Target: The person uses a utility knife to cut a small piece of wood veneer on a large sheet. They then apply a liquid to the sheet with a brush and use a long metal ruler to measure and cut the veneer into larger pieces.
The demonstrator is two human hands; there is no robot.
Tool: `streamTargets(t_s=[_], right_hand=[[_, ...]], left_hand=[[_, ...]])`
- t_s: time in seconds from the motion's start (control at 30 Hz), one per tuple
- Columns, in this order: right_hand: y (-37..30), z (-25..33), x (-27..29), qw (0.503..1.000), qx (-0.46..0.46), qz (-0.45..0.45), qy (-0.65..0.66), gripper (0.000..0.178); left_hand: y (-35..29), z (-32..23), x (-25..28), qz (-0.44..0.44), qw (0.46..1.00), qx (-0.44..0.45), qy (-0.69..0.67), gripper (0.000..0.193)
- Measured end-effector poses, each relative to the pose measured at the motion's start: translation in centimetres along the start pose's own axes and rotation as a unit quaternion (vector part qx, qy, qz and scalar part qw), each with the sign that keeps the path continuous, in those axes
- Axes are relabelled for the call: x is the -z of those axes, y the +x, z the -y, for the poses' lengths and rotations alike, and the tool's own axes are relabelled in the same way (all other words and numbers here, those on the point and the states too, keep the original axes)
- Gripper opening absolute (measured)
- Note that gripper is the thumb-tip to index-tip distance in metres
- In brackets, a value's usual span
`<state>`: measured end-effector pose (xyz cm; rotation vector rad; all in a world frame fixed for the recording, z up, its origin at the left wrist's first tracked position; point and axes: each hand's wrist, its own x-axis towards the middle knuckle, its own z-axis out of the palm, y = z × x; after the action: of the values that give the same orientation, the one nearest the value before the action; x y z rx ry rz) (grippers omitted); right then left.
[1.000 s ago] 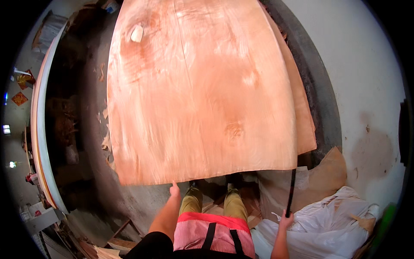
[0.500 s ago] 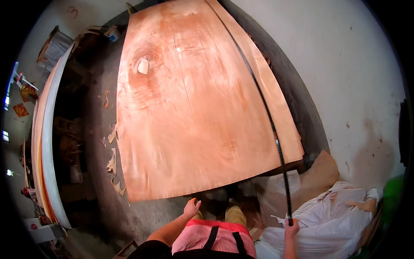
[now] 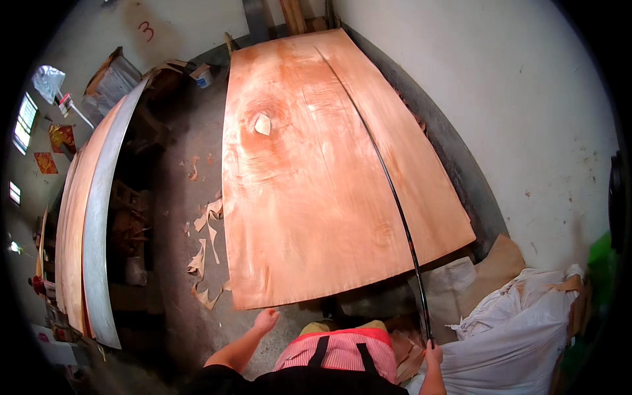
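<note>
A large, thin orange-brown wood veneer sheet (image 3: 316,224) lies spread before me, with a hole (image 3: 263,124) near its far left side. Across it, from the far edge toward me, runs a long thin black rod (image 3: 388,178). Its near end is in my right hand (image 3: 432,354), fingers wrapped round it, beyond the sheet's near edge. My left hand (image 3: 266,320) is closed just off the near edge, left of my striped apron (image 3: 336,359). Whatever it may hold is too small to make out.
Torn veneer scraps (image 3: 199,257) litter the floor at the left. Farther left stands a curved stack of sheets (image 3: 89,197). White plastic sheeting (image 3: 513,336) is heaped at the near right, beside brown paper (image 3: 494,263). A pale wall (image 3: 526,131) rises along the right.
The view has tilted up and shifted. On the sheet the rod now lies farther left from the right edge, and the paler strip right of it no longer stands out. My left hand has moved left.
</note>
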<state>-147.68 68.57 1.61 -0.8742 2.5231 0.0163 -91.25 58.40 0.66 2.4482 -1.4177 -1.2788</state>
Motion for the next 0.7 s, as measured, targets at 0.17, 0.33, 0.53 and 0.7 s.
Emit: streamTargets(t_s=[0.17, 0.33, 0.53, 0.7], right_hand=[[-3.2, -0.5, -1.3, 0.997, 0.026, 0.066, 0.043, 0.05], [-10.4, 6.7, 0.2, 0.983, 0.095, 0.043, 0.148, 0.05], [-13.8, -0.6, -4.5, 0.981, 0.107, 0.139, 0.082, 0.046], [-16.7, -12.3, -12.5, 0.966, 0.167, 0.196, 0.012, 0.05]], left_hand=[[-4.0, 6.9, 1.3, -0.003, 0.999, 0.036, -0.004, 0.039], [-11.2, 12.1, -0.8, -0.022, 0.997, 0.069, -0.031, 0.039], [-18.4, 18.9, -4.9, 0.025, 0.998, 0.062, 0.004, 0.043], [-21.3, 21.7, -5.3, 0.024, 0.997, 0.064, -0.03, 0.042]])
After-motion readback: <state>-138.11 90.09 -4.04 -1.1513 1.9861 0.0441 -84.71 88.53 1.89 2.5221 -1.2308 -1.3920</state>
